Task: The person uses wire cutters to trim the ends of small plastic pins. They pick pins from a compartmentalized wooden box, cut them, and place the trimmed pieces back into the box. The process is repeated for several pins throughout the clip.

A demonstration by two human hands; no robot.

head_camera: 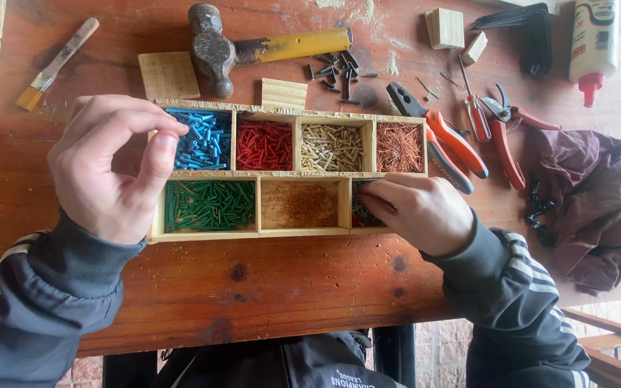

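Fingers of the right hand (417, 210) dip into the near right compartment of the wooden sorting tray (300, 174), closed on dark screws (363, 214). Left hand (113, 169) hovers over the tray's left end, thumb and forefinger pinched; whether it holds anything I cannot tell.

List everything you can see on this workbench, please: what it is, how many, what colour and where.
Wooden tray: one, pale wood, seven compartments, centre of the table.
Tray contents: blue pieces, red pieces, tan pieces, copper-coloured nails in the top row; green pieces, brownish residue, dark pieces below.
Hammer: one, yellow handle, above the tray.
Loose dark nails: a pile, beside the hammer.
Wood blocks: four, pale, top.
Brush: one, top left.
Pliers: one, orange handles, right of the tray.
Cutters: one, red.
Glue bottle: one, white, red tip.
Cloth: one, maroon, right.
Left hand: pinched, raised over the tray's left end.
Right hand: in the dark-piece compartment.
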